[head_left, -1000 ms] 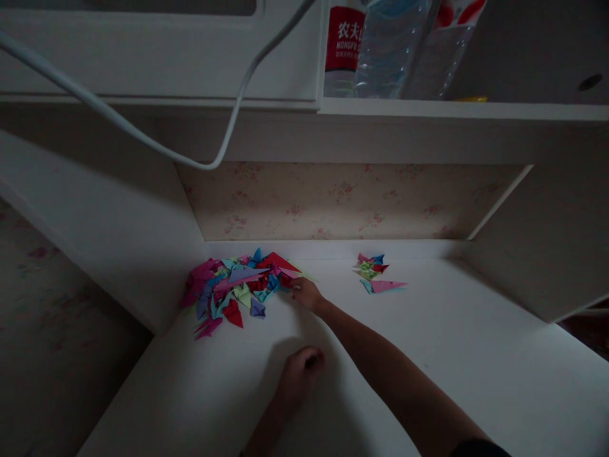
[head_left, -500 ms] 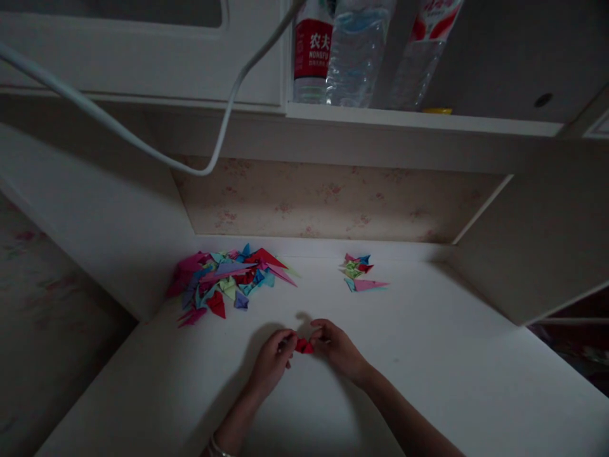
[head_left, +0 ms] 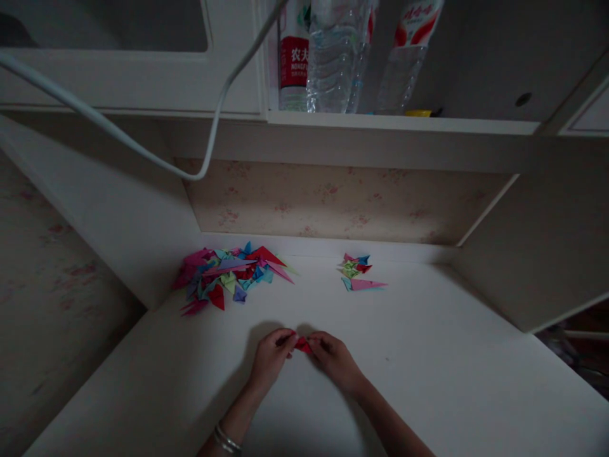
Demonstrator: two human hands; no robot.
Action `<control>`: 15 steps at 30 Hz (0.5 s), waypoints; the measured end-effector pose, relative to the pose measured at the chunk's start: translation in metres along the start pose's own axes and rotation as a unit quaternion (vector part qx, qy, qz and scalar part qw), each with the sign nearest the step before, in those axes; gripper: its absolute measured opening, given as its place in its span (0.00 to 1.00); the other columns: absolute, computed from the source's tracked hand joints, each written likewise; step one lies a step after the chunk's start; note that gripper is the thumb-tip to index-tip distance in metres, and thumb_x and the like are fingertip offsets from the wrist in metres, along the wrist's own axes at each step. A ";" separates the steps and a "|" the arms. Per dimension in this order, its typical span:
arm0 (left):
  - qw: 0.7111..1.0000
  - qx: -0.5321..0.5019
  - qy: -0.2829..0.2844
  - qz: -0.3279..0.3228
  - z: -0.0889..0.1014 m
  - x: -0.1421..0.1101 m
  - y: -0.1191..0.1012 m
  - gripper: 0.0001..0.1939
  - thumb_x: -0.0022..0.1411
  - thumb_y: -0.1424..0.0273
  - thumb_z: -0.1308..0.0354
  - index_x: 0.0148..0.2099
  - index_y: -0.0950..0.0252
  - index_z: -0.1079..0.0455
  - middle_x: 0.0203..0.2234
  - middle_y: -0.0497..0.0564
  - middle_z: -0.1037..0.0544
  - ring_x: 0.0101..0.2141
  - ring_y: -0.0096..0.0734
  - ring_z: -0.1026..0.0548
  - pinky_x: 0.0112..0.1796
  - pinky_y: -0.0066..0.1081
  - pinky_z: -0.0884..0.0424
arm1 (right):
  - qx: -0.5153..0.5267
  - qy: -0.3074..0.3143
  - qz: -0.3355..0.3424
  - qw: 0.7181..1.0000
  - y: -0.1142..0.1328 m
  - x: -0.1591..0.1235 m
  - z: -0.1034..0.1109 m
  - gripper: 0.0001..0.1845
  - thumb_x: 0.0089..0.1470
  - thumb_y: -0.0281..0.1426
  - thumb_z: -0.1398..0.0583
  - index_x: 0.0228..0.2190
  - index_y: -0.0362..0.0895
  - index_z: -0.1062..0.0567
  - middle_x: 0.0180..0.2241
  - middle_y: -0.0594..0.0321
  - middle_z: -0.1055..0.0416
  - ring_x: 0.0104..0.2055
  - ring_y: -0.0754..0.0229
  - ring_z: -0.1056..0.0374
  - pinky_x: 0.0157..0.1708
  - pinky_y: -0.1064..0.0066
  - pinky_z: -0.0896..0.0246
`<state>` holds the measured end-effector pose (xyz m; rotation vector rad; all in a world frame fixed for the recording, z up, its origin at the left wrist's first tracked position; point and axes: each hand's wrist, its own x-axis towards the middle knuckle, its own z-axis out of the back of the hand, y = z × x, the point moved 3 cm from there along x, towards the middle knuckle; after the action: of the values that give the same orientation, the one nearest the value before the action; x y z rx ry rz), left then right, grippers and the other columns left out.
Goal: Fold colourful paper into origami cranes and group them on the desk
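A small red folded paper piece (head_left: 303, 344) is held just above or on the white desk, between my two hands. My left hand (head_left: 275, 351) pinches its left end between thumb and fingers. At the other end, my right hand (head_left: 333, 357) has its fingertips closed on the paper's right side. The fingers partly cover the piece, so its full folded shape cannot be made out. Farther back on the left lies a heap of colourful folded papers (head_left: 228, 282). A smaller group of folded papers (head_left: 354, 270) lies back right of centre.
Beneath everything is a white desk (head_left: 428, 374), with a flowered back panel (head_left: 328, 197) behind it. Overhead, a shelf (head_left: 404, 124) carries several plastic bottles (head_left: 333, 63). A white cable (head_left: 209, 139) hangs down at the upper left. Side panels (head_left: 533, 241) enclose the desk.
My right hand's fingers, raised and spread before, have come down and closed on the red paper. My left hand keeps its pinch. The camera view has shifted slightly.
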<state>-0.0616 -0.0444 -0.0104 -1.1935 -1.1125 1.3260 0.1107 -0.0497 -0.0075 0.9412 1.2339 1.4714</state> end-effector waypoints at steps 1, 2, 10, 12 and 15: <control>1.000 -0.007 -0.006 -0.001 -0.003 0.000 0.000 0.22 0.51 0.52 0.39 0.35 0.68 0.24 0.23 0.50 0.23 0.23 0.30 0.28 0.25 0.26 0.33 | -0.004 -0.026 -0.001 1.000 -0.004 -0.001 0.001 0.20 0.57 0.46 0.45 0.36 0.44 0.24 0.30 0.61 0.26 0.31 0.59 0.33 0.30 0.70 0.40; 1.000 -0.014 -0.009 -0.003 -0.005 0.000 0.000 0.22 0.51 0.52 0.39 0.35 0.68 0.24 0.22 0.49 0.23 0.23 0.30 0.28 0.26 0.26 0.33 | -0.003 -0.051 -0.001 0.999 -0.008 -0.002 0.003 0.20 0.56 0.46 0.44 0.36 0.43 0.24 0.30 0.60 0.26 0.31 0.59 0.33 0.30 0.70 0.39; 1.000 -0.017 0.003 -0.019 -0.004 -0.007 0.005 0.22 0.55 0.53 0.41 0.40 0.69 0.24 0.26 0.52 0.22 0.28 0.33 0.27 0.31 0.28 0.31 | -0.005 -0.071 0.032 0.997 -0.006 -0.012 -0.002 0.20 0.56 0.45 0.44 0.42 0.44 0.27 0.33 0.59 0.24 0.33 0.57 0.31 0.34 0.69 0.37; 1.000 -0.025 -0.008 -0.017 -0.002 -0.009 0.005 0.23 0.56 0.52 0.41 0.40 0.69 0.25 0.27 0.53 0.21 0.28 0.33 0.27 0.31 0.29 0.31 | -0.011 -0.066 0.047 0.997 0.001 -0.013 -0.004 0.19 0.57 0.45 0.44 0.39 0.44 0.25 0.34 0.58 0.23 0.35 0.56 0.30 0.36 0.68 0.37; 0.999 -0.024 -0.015 -0.014 -0.003 -0.009 0.005 0.23 0.56 0.52 0.41 0.39 0.69 0.25 0.26 0.52 0.22 0.27 0.32 0.27 0.30 0.28 0.32 | -0.027 -0.065 0.057 0.996 0.004 -0.014 -0.006 0.19 0.57 0.46 0.45 0.38 0.46 0.22 0.34 0.59 0.23 0.34 0.56 0.30 0.36 0.68 0.36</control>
<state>-0.0590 -0.0535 -0.0151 -1.1918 -1.1845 1.3061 0.1079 -0.0644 -0.0045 1.0688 1.0570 1.5004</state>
